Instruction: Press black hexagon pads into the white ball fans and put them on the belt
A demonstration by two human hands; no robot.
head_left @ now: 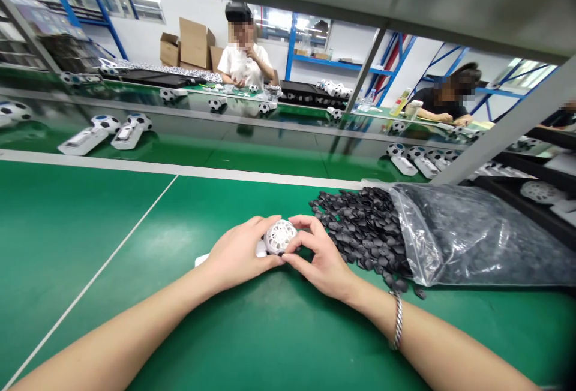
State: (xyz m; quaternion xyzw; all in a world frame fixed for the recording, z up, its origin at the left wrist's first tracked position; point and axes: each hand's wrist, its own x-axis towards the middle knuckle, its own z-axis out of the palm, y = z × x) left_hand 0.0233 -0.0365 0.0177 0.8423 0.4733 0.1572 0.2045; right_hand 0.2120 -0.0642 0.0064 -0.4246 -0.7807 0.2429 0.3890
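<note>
A white openwork ball (281, 237) on a white handle is held low over the green mat (157, 313). My left hand (240, 251) wraps round its left side and covers most of the handle, whose white end shows past the palm. From the right, the fingers of my right hand (317, 254) pinch the ball's edge; whether a small part is between them is hidden. Right of my right hand lies a heap of small black pieces (360, 223), spilling from a clear plastic bag (490, 238).
Beyond a white strip (198, 171), white devices with football-patterned heads (130, 130) lie on a green conveyor (252, 151). Black trays (535, 190) stand at the right. A slanted metal post (504, 121) rises there. Two people (245, 67) sit across the line.
</note>
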